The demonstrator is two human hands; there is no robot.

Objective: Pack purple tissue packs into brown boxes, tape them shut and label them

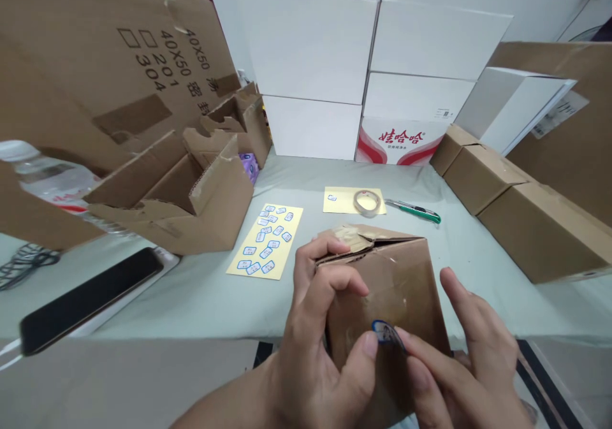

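At the lower centre of the frame, a brown carton (392, 276) sits tilted in front of the table (201, 314), its top flap slightly parted. The left hand (325, 327) clasps the carton's left side, its fingers curled and a little apart, the thumb tip at the left end of a small blue-edged sticker (382, 331). The right hand (459, 359), at lower right, has thumb and a finger pinched together on the sticker's right end, while another finger stands apart, raised. The sticker is bent and lies before the carton's near face; whether any of it adheres, I cannot tell. Left of centre lies a yellow sheet (283, 250) bearing many similar stickers. Above the carton, a tape roll (368, 213) rests on a second sheet (344, 207), with a green knife (415, 211) just right of it. At left are an open box (220, 215), a phone (90, 298) and a bottle (52, 177).
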